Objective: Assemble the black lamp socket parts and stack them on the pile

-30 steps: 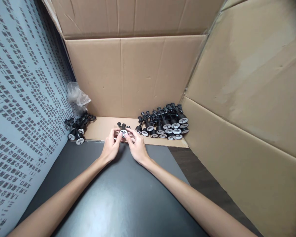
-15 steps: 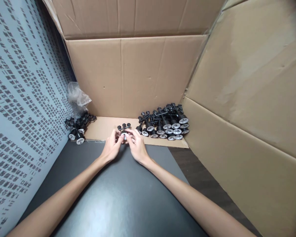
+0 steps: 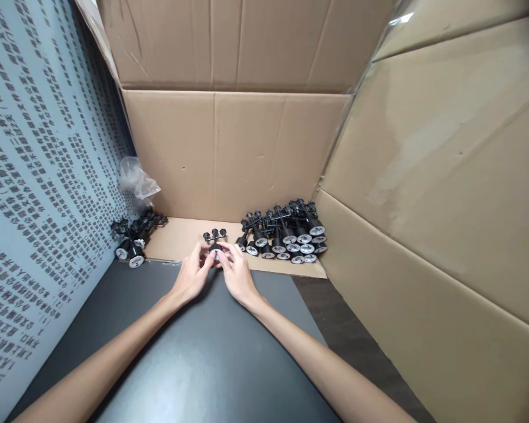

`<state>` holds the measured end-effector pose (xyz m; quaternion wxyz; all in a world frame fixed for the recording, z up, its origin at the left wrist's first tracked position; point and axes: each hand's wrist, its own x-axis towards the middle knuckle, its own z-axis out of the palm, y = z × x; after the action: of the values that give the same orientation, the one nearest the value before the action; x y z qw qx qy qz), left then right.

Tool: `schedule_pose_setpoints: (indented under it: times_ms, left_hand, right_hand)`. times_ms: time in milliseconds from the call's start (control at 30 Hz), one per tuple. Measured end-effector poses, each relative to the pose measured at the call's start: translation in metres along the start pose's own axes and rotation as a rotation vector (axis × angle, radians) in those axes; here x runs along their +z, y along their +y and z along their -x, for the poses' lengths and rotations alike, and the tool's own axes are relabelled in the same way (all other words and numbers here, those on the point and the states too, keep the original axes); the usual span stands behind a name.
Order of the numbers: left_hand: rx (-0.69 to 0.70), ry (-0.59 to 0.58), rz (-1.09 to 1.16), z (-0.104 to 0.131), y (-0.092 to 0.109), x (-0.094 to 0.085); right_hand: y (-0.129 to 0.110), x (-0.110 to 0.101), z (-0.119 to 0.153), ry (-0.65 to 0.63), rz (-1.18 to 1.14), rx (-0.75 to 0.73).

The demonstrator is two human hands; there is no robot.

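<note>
Between my two hands is a miniature street lamp (image 3: 215,236), black, with several small lantern-like heads on its crossbar and a pale disc at its base. My left hand (image 3: 191,276) grips the base from the left, its thumb on the pale disc. From the other side, my right hand (image 3: 238,276) closes on the same base, thumb also at the disc. The heads point away from me, toward the back wall. Parts of the base are hidden behind my fingers. Just right of my right hand lies a pile of similar lamps (image 3: 287,232), their pale bases facing me.
At the left, a smaller tangle of black lamps (image 3: 136,252) lies beside a crumpled clear plastic bag (image 3: 136,178). A cardboard strip (image 3: 176,238) runs along the back. Cardboard walls (image 3: 238,153) stand behind and at right, a printed panel (image 3: 39,176) at left. A dark grey mat (image 3: 203,352) covers the near surface.
The view has shifted, so the scene sits lower and slightly left. Both hands keep hold of the lamp, with only slight finger movement; the piles look the same.
</note>
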<state>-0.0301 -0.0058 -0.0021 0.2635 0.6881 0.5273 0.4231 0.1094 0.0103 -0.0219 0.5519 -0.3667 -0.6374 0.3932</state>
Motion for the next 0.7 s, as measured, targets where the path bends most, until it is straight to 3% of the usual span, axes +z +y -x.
schedule_pose_setpoints:
  times_ms: [267, 400, 533, 600, 700]
  left_hand:
    - [0.019, 0.009, 0.030, 0.004, 0.005, -0.002]
    - [0.030, -0.003, 0.117, 0.006, 0.006, -0.002]
    - [0.041, -0.044, 0.174, 0.007, 0.005, -0.002]
    - [0.041, -0.077, 0.179, 0.006, 0.006, -0.001]
    - [0.037, -0.114, 0.156, 0.005, 0.006, -0.001]
  right_hand:
    - [-0.003, 0.001, 0.005, -0.038, -0.003, -0.052]
    - [-0.012, -0.006, -0.006, -0.031, -0.027, -0.067]
    - [-0.046, -0.044, -0.035, -0.077, 0.067, -0.091]
    - [-0.071, -0.075, -0.049, -0.097, 0.179, -0.115]
    - [-0.100, -0.124, -0.062, -0.024, 0.375, -0.170]
